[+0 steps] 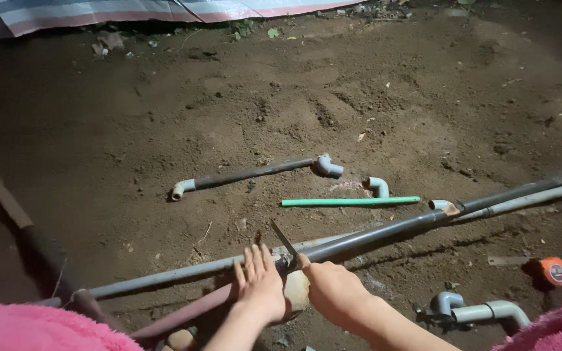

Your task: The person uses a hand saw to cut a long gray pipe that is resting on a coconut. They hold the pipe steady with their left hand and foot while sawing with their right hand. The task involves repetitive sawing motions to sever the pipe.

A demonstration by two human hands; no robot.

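My left hand point(259, 284) lies flat, fingers stretched, on a long grey pipe point(164, 276) that runs across the dirt. Just right of it my right hand point(333, 286) grips a thin saw blade point(283, 239), which slants up and left over the spot where the grey pipe meets a long dark pipe point(391, 231). The pipes rest on a pale stone point(297, 290) between my hands. Pink fleece sleeves point(27, 325) show at both lower corners.
On the soil beyond lie a green rod point(349, 202), a dark pipe with elbow ends point(248, 174) and a loose grey elbow point(378, 186). An orange tape measure point(554, 270) and joined elbow fittings point(482, 311) sit at right. A striped tarp point(131, 13) edges the top.
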